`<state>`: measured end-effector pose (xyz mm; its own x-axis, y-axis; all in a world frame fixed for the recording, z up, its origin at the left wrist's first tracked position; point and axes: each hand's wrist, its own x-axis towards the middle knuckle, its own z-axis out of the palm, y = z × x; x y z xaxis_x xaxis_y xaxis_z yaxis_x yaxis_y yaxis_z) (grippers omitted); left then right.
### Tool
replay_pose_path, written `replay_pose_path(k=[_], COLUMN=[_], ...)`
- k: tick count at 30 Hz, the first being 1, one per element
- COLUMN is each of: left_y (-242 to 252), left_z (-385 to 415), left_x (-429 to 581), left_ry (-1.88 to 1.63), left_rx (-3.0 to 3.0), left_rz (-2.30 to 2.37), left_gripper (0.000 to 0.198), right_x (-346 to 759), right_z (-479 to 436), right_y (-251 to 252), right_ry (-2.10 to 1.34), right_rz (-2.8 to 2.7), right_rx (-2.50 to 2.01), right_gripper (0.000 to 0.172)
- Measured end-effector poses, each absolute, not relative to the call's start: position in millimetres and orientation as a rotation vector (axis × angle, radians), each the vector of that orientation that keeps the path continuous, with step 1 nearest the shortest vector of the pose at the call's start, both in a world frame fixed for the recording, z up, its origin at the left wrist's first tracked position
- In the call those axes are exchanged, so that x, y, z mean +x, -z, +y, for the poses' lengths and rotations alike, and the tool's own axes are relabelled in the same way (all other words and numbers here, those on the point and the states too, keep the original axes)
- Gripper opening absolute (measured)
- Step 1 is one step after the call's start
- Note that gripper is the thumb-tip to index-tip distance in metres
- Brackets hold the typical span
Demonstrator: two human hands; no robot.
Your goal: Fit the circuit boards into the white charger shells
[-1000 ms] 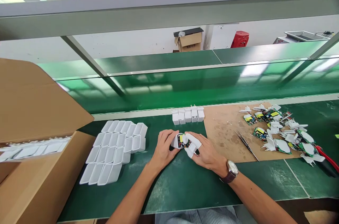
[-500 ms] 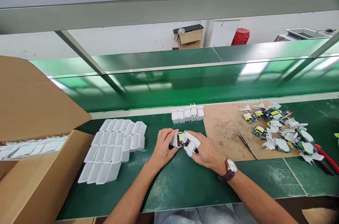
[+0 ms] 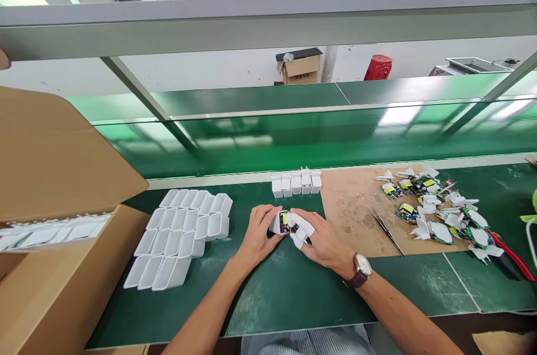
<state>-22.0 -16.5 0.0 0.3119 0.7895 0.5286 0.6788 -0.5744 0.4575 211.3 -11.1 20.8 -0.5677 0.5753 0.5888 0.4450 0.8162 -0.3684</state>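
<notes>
The left hand stays clamped on a white housing at mid-bench and the right hand on a white plug piece, now drawn slightly nearer the housing than a second ago, circuit board between them; at the far right, a white cable has entered view. Leftmost, an open carton contains white parts; beside it, hollow white cases stand in rows, openings showing.

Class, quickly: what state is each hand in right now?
Left hand: closed, holding a white casing.
Right hand: closed, holding a white part beside a circuit board.
</notes>
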Motion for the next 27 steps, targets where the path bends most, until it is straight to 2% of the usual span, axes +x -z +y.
replay_pose_path(k=[11,15,18,19,23,27], left_y=[6.2,5.6,4.1,3.6,0.3,-8.0], left_z=[-17.8,-22.1,-22.5,-21.8,-18.9,-20.3], left_x=[-21.2,-17.2,-16.0,-16.2,-18.5,-20.2], left_ry=[-1.136,-1.1,-1.058,-1.045,-1.039,-1.047], left_rx=[2.369,2.21,1.967,1.873,1.546,1.401], left_rz=[1.311,1.212,1.115,1.083,0.979,0.929], left_gripper=[0.056,0.059,0.057,0.057,0.07,0.072], right_x=[208.3,207.7,210.4,211.4,211.7,208.0], right_z=[-12.0,-11.7,-11.0,-10.2,-4.7,0.0], right_y=[-22.6,-29.7,-29.6,-27.6,-15.3,-6.5], right_ry=[-0.253,-0.372,-0.501,-0.523,-0.526,-0.388], right_rz=[-2.242,-2.258,-2.217,-2.208,-2.238,-2.326], right_rx=[-0.716,-0.749,-0.782,-0.788,-0.796,-0.746], right_gripper=[0.068,0.065,0.073,0.071,0.048,0.044])
